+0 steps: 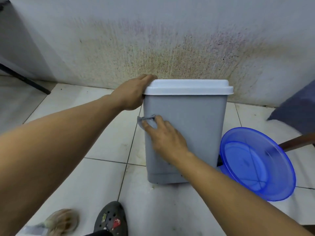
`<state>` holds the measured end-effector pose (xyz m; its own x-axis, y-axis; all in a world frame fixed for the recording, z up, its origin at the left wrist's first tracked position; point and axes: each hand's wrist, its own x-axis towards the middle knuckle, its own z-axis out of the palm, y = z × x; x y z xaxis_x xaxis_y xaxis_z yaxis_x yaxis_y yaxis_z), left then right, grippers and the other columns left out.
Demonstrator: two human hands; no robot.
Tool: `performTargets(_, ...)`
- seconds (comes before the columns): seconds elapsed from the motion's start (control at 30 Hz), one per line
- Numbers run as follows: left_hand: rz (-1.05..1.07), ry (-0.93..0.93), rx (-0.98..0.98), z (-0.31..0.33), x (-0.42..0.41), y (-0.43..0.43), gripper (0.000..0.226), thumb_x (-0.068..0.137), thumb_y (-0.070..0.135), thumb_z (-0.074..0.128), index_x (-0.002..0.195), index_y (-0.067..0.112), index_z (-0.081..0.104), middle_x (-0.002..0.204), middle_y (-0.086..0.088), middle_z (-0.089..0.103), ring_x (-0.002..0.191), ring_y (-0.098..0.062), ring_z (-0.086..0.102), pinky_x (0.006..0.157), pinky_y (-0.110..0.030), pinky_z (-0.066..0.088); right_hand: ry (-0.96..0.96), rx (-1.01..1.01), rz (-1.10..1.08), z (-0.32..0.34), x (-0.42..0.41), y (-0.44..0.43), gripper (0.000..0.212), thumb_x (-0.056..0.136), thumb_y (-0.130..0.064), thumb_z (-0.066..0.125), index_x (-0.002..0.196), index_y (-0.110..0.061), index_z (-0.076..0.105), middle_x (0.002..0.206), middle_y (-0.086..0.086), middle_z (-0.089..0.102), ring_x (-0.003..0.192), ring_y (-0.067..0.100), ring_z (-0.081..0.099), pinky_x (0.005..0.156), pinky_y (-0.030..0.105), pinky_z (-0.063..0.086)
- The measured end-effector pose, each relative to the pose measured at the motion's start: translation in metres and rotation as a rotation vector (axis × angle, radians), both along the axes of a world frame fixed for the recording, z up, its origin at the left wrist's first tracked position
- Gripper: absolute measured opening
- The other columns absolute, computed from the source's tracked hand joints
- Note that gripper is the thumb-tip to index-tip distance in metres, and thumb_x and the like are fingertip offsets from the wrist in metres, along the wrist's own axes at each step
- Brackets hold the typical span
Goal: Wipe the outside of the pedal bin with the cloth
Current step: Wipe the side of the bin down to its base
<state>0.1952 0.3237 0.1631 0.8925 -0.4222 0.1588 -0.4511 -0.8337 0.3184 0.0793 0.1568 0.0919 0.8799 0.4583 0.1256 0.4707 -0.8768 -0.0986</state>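
Observation:
A grey pedal bin (201, 126) with a white lid (187, 87) stands on the tiled floor against the stained wall. My left hand (133, 92) grips the lid's left edge and the bin's upper left corner. My right hand (163, 135) lies flat on the bin's front face near its left edge, pressing a small grey-blue cloth (147, 120) against it. The cloth sticks out past my fingertips at the bin's left edge. A dark bit of the pedal (219, 161) shows at the bin's lower right.
A blue plastic basin (259, 164) leans close beside the bin's right side. A dark clog on a foot (110, 218) and a brownish rag (63, 220) lie at the bottom. A dark furniture leg (25, 79) stands at the far left, a blue-grey cushion (298, 108) at right.

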Motion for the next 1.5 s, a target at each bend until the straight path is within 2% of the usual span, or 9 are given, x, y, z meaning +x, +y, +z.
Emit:
performTargets(0.17, 0.022, 0.021, -0.005, 0.0, 0.003, -0.001, 0.069, 0.085, -0.001, 0.054, 0.147, 0.025, 0.039, 0.143, -0.004, 0.05, 0.112, -0.037, 0.057, 0.084, -0.041, 0.045, -0.097, -0.093, 0.086, -0.059, -0.043, 0.0, 0.056, 0.077, -0.014, 0.044, 0.129, -0.026, 0.062, 0.114, 0.006, 0.059, 0.073, 0.022, 0.055, 0.047, 0.027, 0.043)
performTargets(0.37, 0.05, 0.019, 0.002, -0.004, 0.009, 0.001, 0.07, 0.083, -0.002, 0.053, 0.145, 0.027, 0.04, 0.139, -0.005, 0.051, 0.115, -0.038, 0.055, 0.087, -0.044, 0.043, -0.012, -0.183, 0.222, -0.093, -0.081, -0.011, 0.036, 0.077, -0.015, 0.057, 0.11, -0.026, 0.069, 0.108, 0.004, 0.062, 0.069, 0.02, 0.053, 0.043, 0.024, 0.033)
performTargets(0.47, 0.038, 0.012, 0.002, -0.004, 0.008, 0.001, 0.071, 0.082, -0.004, 0.052, 0.145, 0.026, 0.04, 0.139, -0.006, 0.052, 0.116, -0.04, 0.054, 0.091, -0.049, 0.045, 0.044, -0.219, 0.24, -0.101, -0.093, -0.027, 0.041, 0.08, -0.012, 0.044, 0.108, -0.03, 0.069, 0.103, 0.001, 0.061, 0.07, 0.019, 0.053, 0.043, 0.024, 0.024)
performTargets(0.7, 0.035, -0.001, 0.012, -0.003, 0.007, 0.002, 0.072, 0.08, -0.004, 0.053, 0.144, 0.026, 0.041, 0.139, -0.006, 0.053, 0.116, -0.04, 0.054, 0.092, -0.052, 0.046, 0.081, -0.201, 0.266, -0.119, -0.108, -0.104, 0.047, 0.083, -0.009, 0.042, 0.119, -0.031, 0.065, 0.113, 0.005, 0.063, 0.08, 0.024, 0.058, 0.038, 0.025, 0.04)
performTargets(0.93, 0.04, 0.006, 0.031, -0.002, 0.006, 0.001, 0.074, 0.079, -0.003, 0.054, 0.146, 0.026, 0.04, 0.141, -0.006, 0.052, 0.117, -0.041, 0.054, 0.092, -0.054, 0.047, 0.202, -0.21, 0.144, -0.114, -0.111, -0.181, 0.075, 0.056, 0.012, 0.074, 0.12, -0.027, 0.063, 0.119, 0.008, 0.057, 0.086, 0.024, 0.059, 0.043, 0.026, 0.048)
performTargets(1.17, 0.036, -0.037, 0.049, -0.003, 0.005, 0.002, 0.073, 0.082, -0.003, 0.055, 0.148, 0.025, 0.038, 0.14, -0.007, 0.051, 0.115, -0.042, 0.055, 0.088, -0.047, 0.044, 0.074, -0.067, 0.191, -0.119, -0.11, -0.103, 0.059, 0.078, -0.006, 0.039, 0.127, -0.028, 0.062, 0.118, 0.009, 0.062, 0.082, 0.027, 0.061, 0.043, 0.033, 0.051)
performTargets(1.3, 0.047, -0.051, 0.045, -0.005, 0.005, 0.003, 0.075, 0.082, -0.005, 0.056, 0.148, 0.024, 0.038, 0.143, -0.009, 0.05, 0.116, -0.043, 0.055, 0.088, -0.049, 0.043, 0.063, -0.092, 0.252, -0.112, -0.107, -0.042, 0.043, 0.071, -0.015, 0.072, 0.112, -0.029, 0.072, 0.102, 0.005, 0.061, 0.07, 0.022, 0.057, 0.042, 0.024, 0.041)
performTargets(1.4, 0.04, -0.063, 0.031, -0.005, 0.004, 0.003, 0.075, 0.08, -0.006, 0.055, 0.147, 0.023, 0.039, 0.143, -0.008, 0.051, 0.117, -0.043, 0.055, 0.089, -0.05, 0.043, 0.115, -0.045, 0.181, -0.107, -0.108, -0.058, 0.054, 0.064, -0.015, 0.081, 0.115, -0.032, 0.07, 0.108, 0.004, 0.058, 0.075, 0.022, 0.058, 0.044, 0.025, 0.042)
performTargets(1.5, 0.044, -0.056, 0.036, -0.005, 0.005, 0.002, 0.074, 0.08, -0.005, 0.056, 0.147, 0.024, 0.039, 0.142, -0.008, 0.051, 0.115, -0.043, 0.055, 0.089, -0.049, 0.043, 0.323, 0.032, 0.02, -0.113, -0.112, -0.104, 0.095, 0.054, -0.01, 0.088, 0.135, -0.042, 0.048, 0.133, 0.001, 0.046, 0.105, 0.027, 0.055, 0.065, 0.037, 0.055)
